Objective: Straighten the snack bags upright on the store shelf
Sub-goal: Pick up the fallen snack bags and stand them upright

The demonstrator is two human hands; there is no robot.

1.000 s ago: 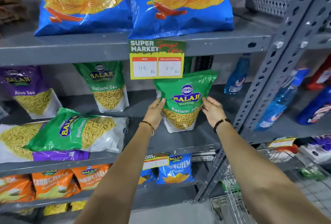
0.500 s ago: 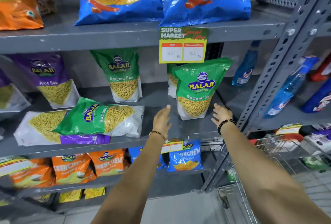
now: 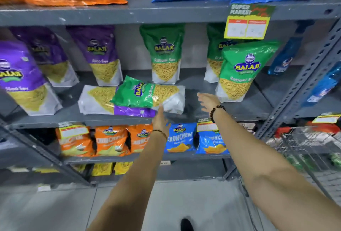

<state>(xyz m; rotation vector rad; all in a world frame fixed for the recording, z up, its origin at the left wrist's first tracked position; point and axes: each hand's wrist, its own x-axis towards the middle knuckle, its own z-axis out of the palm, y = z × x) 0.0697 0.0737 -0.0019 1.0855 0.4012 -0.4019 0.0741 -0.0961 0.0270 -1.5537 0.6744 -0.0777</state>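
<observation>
Store shelf (image 3: 129, 121) w/ snack bags. 1 green bag (image 3: 147, 95) lies flat on its side near the front edge, mid-shelf, atop a purple bag (image 3: 99, 99) also lying flat. Another green bag stands upright toward the right end; more stand along the back. Left hand (image 3: 160, 120) reaches forward, fingers together, tips touching the flat green bag's lower right corner; holding nothing. Right hand (image 3: 209, 101) hovers just right of that bag, fingers spread, empty. Both arms extended, palms facing inward. Bag looks light, soft, crinkly, prob. slippery film w/ loose contents that shift; best gripped by both side edges, then stood on its base.
</observation>
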